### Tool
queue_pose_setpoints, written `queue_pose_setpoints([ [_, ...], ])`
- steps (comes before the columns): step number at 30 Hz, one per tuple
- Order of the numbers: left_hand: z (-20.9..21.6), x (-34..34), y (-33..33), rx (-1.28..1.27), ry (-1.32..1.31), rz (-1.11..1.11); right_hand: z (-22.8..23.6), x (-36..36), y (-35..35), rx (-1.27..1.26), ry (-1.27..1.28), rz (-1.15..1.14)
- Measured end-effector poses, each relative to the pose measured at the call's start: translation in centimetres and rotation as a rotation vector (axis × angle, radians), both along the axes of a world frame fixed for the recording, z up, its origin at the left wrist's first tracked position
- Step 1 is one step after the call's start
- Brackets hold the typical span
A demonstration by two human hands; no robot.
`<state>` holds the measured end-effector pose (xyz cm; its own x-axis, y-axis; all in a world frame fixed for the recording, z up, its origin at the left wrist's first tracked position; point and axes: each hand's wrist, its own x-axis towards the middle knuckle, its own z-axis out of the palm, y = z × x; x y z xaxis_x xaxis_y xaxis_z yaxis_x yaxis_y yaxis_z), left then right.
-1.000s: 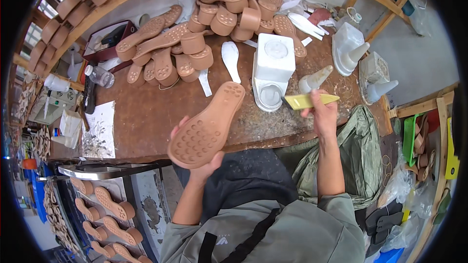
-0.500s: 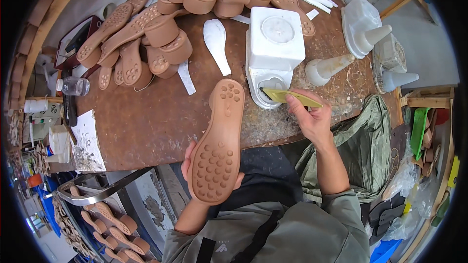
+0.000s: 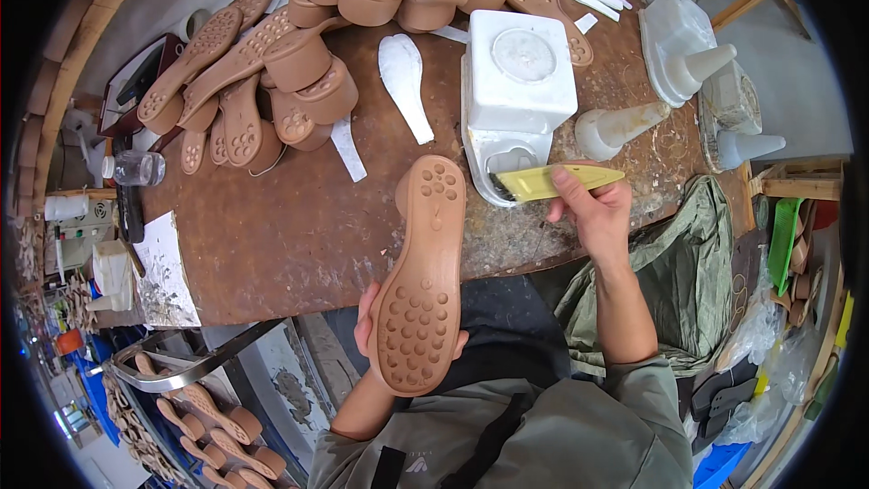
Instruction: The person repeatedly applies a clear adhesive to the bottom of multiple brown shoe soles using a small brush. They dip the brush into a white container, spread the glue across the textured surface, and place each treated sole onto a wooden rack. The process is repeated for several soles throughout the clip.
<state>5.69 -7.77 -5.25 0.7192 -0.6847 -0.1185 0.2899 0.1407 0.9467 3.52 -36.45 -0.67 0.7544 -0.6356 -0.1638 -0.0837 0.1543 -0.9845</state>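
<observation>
My left hand [image 3: 365, 320] grips a brown heeled shoe sole [image 3: 420, 281] from below, round its wide end. The sole's dimpled face is turned up and its narrow end points toward the table; most of the palm is hidden behind it. Between the thumb and fingers of my right hand [image 3: 596, 215] is a yellow-handled brush [image 3: 552, 183]. Its dark bristles lie at the rim of the round cup at the near end of a white plastic glue pot [image 3: 520, 72]. A white sole-shaped insert [image 3: 405, 86] lies on the table left of the pot.
Brown heeled soles [image 3: 299, 63] are heaped along the far left of the brown table [image 3: 262, 249]. A white cone nozzle [image 3: 615, 127] and another white pot [image 3: 674, 41] stand at the right. Green cloth [image 3: 683, 290] hangs off the near right edge.
My right hand has shifted slightly right and turned the brush flatter, its bristles now at the cup's near rim. The sole in my left hand has moved a little right and nearer me.
</observation>
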Motion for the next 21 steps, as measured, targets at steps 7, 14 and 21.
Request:
queue_pose_setpoints([
  [7,5.9,0.0,0.0,-0.236,0.848,-0.054,4.8,-2.1,1.8,0.066,-0.075,0.13],
  [14,7.8,-1.9,0.2,-0.746,1.017,-0.197,8.6,-0.8,6.2,-0.067,-0.275,0.04],
  [21,8.3,-3.3,0.5,-1.062,1.096,-0.294,10.1,-3.8,7.1,-0.285,-0.34,0.161],
])
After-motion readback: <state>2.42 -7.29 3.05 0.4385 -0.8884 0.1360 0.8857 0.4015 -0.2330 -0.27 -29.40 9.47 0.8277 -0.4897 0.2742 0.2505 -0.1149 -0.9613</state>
